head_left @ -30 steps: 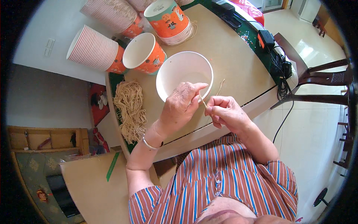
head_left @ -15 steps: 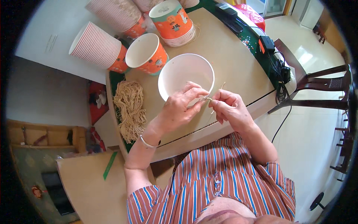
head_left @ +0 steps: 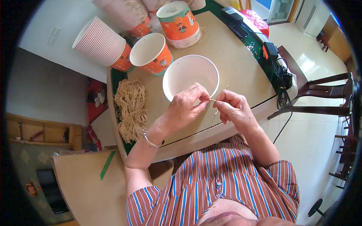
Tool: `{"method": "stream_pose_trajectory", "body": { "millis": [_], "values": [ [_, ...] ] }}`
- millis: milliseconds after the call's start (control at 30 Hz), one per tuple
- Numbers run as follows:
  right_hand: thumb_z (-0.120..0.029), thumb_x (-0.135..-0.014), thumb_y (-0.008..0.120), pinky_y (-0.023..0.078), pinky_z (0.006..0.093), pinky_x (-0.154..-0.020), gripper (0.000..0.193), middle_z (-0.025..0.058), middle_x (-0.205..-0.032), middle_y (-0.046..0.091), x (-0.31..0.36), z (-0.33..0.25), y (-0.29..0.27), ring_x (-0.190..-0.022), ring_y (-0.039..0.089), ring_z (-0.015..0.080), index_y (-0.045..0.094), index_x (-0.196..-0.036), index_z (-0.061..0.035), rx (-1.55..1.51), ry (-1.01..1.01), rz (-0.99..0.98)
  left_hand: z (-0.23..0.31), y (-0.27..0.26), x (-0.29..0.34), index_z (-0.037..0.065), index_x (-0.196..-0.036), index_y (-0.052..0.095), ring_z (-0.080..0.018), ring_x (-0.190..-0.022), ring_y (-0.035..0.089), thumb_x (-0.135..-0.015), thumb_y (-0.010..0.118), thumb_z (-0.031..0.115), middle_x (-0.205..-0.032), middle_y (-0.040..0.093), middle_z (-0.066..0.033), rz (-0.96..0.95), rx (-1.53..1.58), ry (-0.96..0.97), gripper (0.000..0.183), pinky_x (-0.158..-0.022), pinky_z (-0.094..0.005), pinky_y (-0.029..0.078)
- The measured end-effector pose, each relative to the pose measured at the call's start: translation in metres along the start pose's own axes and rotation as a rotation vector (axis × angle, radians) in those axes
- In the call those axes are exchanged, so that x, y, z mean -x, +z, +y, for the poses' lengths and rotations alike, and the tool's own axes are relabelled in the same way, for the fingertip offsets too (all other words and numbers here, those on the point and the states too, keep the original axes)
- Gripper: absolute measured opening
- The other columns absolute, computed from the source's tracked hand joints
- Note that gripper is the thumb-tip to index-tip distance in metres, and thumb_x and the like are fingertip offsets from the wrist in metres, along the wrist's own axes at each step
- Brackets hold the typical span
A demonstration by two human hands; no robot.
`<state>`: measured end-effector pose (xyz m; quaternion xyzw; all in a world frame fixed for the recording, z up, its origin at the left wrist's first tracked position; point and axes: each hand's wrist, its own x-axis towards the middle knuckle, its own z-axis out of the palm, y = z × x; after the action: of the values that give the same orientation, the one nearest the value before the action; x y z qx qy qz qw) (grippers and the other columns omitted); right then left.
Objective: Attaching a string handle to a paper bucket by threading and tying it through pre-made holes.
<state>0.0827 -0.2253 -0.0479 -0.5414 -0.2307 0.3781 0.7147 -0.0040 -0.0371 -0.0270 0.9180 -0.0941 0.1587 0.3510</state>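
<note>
A thin beige cord [head_left: 212, 100] is stretched between my two hands, just in front of a white paper bucket [head_left: 191, 75]. My left hand [head_left: 188, 101] pinches one part of it between thumb and fingertips, close to the bucket's near rim. My right hand [head_left: 234, 106] closes on the cord a short way to the right, and thin ends stick out above and below its fingers. A bundle of loose beige cords [head_left: 131, 109] lies left of my left hand on the table. Any knot in the cord is too small to make out.
An orange patterned paper bucket [head_left: 151, 54] stands behind the white one. Stacked buckets [head_left: 102, 42] lean at the back left, and another stack [head_left: 178, 24] stands upside down. Black adapters and cables [head_left: 283, 77] lie along the right edge. A wooden chair [head_left: 324, 94] stands beyond.
My left fingertips have come together and nearer my right hand, and the cord between them is now straight rather than curved. The whole view has shifted slightly.
</note>
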Motion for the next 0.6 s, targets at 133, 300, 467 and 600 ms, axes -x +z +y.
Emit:
{"method": "stream_pose_trajectory", "body": {
  "millis": [133,300,467,600],
  "values": [
    [-0.011,-0.099,0.06,0.042,0.0207,-0.047,0.013,-0.0021,-0.069,0.054,-0.002,0.009,-0.005,-0.053,0.05,0.0037,0.062,-0.09,-0.0013,-0.016,-0.001,0.013,0.0,0.001,0.0,0.002,-0.095,0.061,-0.0263,-0.08,0.066,-0.084,0.068,-0.002,-0.089,0.062,-0.0117,0.029,0.045,-0.043,0.014,-0.072,-0.0359,0.053],
    [-0.006,-0.096,0.066,0.029,0.0192,-0.048,0.004,-0.0076,-0.067,0.05,-0.003,0.013,0.001,-0.055,0.04,-0.0008,0.064,-0.097,-0.0021,0.101,-0.147,0.067,0.0,0.001,0.0,0.002,-0.096,0.061,-0.025,-0.08,0.066,-0.083,0.068,-0.003,-0.088,0.063,-0.0117,0.046,0.034,-0.034,0.015,-0.071,-0.0354,0.053],
    [-0.009,-0.094,0.07,0.028,0.0221,-0.048,0.012,-0.0051,-0.06,0.047,-0.002,0.018,0.003,-0.057,0.037,-0.0002,0.066,-0.105,-0.0053,0.393,-0.221,0.139,-0.001,0.005,0.001,0.003,-0.096,0.061,-0.0279,-0.081,0.066,-0.083,0.068,-0.004,-0.089,0.063,-0.0122,0.08,0.016,0.0,0.016,-0.071,-0.036,0.054],
    [-0.006,-0.092,0.07,0.033,0.0229,-0.049,0.011,-0.0011,-0.06,0.046,-0.002,0.015,0.008,-0.057,0.039,0.0012,0.068,-0.103,-0.0067,0.542,-0.318,0.22,0.0,0.005,0.002,0.003,-0.096,0.06,-0.0291,-0.082,0.066,-0.084,0.069,-0.003,-0.09,0.063,-0.0125,0.083,0.007,0.007,0.016,-0.071,-0.0365,0.054]
  ]
}}
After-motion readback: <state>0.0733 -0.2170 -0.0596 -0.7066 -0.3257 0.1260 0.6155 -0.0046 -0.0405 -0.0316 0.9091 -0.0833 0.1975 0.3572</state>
